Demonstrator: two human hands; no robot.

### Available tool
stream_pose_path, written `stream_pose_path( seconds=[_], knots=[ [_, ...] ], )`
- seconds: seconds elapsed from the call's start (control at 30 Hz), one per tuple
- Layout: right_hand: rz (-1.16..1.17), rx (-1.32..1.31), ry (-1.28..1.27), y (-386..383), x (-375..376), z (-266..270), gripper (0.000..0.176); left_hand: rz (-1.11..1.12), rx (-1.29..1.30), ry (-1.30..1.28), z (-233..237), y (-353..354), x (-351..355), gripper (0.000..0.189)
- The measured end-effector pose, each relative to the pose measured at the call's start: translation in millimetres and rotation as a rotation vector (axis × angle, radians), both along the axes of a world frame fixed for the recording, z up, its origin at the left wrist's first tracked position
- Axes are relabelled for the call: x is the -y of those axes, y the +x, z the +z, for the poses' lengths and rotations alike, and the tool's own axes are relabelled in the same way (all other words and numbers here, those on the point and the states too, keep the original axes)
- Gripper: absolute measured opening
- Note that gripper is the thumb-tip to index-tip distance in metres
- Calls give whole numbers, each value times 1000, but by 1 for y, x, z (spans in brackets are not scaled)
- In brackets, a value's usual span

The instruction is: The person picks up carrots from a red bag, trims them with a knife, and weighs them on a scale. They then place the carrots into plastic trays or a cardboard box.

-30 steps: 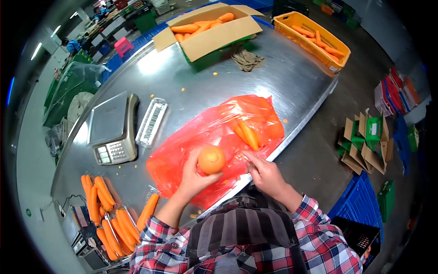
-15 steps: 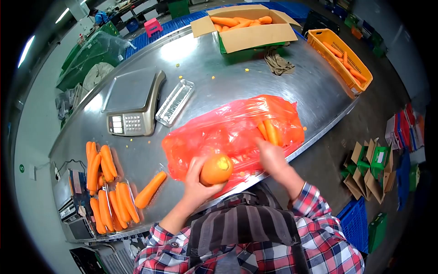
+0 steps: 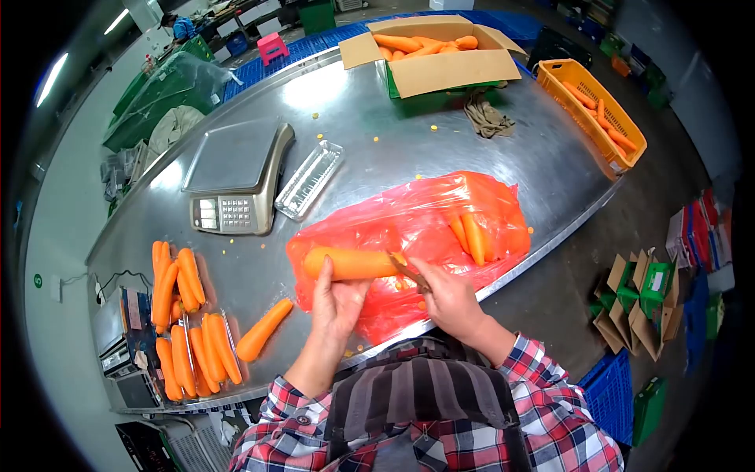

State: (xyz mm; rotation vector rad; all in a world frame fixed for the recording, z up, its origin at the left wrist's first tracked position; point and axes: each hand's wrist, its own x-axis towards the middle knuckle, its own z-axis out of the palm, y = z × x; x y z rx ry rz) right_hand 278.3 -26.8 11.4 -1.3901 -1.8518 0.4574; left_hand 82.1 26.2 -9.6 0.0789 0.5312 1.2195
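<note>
A large carrot (image 3: pixel 354 263) lies across my left hand (image 3: pixel 336 303), whose thumb and fingers hold it from below. In my right hand (image 3: pixel 452 299) is a knife (image 3: pixel 409 273), its dark blade at the carrot's right end. Beneath both hands spreads a red plastic bag (image 3: pixel 377 224) with more carrots (image 3: pixel 472 236) showing at its opening. To the left, a single carrot (image 3: pixel 263 330) rests on the metal table. Beyond it, several carrots (image 3: pixel 208 350) are grouped in clear trays.
A digital scale (image 3: pixel 236 177) and a clear plastic tray (image 3: pixel 311 181) stand beyond the bag. At the back are a cardboard-lined box of carrots (image 3: pixel 456 75) and a crumpled cloth (image 3: pixel 486 116). An orange crate (image 3: pixel 629 157) sits at the right edge. Small carrot scraps dot the metal table (image 3: pixel 377 106).
The carrot in my left hand has turned from end-on to lying sideways. My right hand has moved left from the bag's edge, bringing the knife to the carrot's end.
</note>
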Motion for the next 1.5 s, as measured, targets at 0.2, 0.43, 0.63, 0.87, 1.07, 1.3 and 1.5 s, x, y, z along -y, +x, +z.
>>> stream_pose_path(
  seconds=[0.2,0.43,0.63,0.87,1.07,1.3,1.5],
  knots=[
    [-40,96,106,-7,-11,-2,48,-15,19,-40,-4,6,8,41],
    [-289,-30,-253,44,-33,-44,36,-46,138,-65,30,12,24,42],
    [-16,-581,-374,7,-7,1,35,-26,154,-160,13,3,12,40],
    [130,-882,-468,-8,-12,17,72,-94,22,-82,-16,18,17,52],
    [-20,-760,-502,6,-19,10,36,-231,7,-139,-30,29,14,50],
    [-203,-833,-682,71,-36,0,28,-1160,-1041,1088,-51,-19,33,37],
    [-542,-1020,-353,190,-48,-25,23,-1286,-729,595,31,-55,21,53]
  ],
)
